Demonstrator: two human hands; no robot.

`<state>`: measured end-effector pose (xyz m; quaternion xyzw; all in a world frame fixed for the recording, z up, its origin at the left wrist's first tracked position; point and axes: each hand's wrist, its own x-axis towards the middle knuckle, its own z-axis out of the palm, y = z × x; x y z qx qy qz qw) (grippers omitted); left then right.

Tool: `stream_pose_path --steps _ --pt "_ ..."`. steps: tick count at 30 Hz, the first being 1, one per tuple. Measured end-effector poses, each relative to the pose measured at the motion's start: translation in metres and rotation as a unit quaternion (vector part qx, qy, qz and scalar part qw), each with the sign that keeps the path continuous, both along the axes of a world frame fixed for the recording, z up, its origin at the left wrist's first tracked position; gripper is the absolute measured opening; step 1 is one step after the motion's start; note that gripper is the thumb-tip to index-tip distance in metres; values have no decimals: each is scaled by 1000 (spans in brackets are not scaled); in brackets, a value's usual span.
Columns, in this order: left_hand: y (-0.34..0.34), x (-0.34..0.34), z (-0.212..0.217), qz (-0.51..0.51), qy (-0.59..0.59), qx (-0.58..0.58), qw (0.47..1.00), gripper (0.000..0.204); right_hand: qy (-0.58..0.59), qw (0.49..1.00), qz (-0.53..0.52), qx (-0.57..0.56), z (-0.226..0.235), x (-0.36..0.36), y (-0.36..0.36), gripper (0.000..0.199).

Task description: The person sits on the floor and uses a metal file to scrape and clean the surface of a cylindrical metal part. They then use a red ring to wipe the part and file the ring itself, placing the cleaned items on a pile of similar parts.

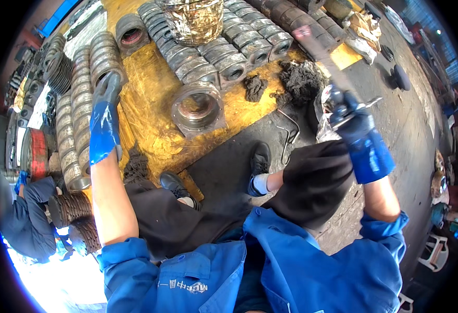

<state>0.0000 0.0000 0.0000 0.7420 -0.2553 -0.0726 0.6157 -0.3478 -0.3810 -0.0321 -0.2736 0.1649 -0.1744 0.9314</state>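
Note:
My left hand (105,107), in a blue and grey glove, reaches to the front end of a row of metal rings. Its fingers are closed over the rim of the end ring (101,67). My right hand (358,128), gloved alike, is closed around a long tool (329,61), smeared by motion, with a pinkish far tip. A thin bent metal piece (371,103) also sticks out by this fist; whether it belongs to the tool I cannot tell. Between the hands, a square-flanged metal housing (196,109) with a round bore sits on the yellow sheet (150,94).
Several rows of ribbed metal cylinders (190,65) lie ahead, a dirty bucket (193,23) among them. Dark rag heaps (301,81) and a bent metal rod (290,133) lie nearer my right. Another person (30,224) is at the left. White chairs (433,253) stand far right.

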Motion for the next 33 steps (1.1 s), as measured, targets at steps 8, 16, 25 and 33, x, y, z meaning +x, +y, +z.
stream_pose_path --steps 8,16,25,33 --pt "3 35 -26 80 80 77 991 70 140 965 -214 -56 -88 -151 -115 29" --pt "16 43 -58 77 141 80 984 67 433 861 -207 -165 -218 -223 -98 38" --pt "19 46 -64 61 134 103 984 65 582 414 -216 -666 -268 -241 -101 27" --pt "9 34 -59 42 104 143 983 65 636 233 94 -729 -243 -229 -72 43"
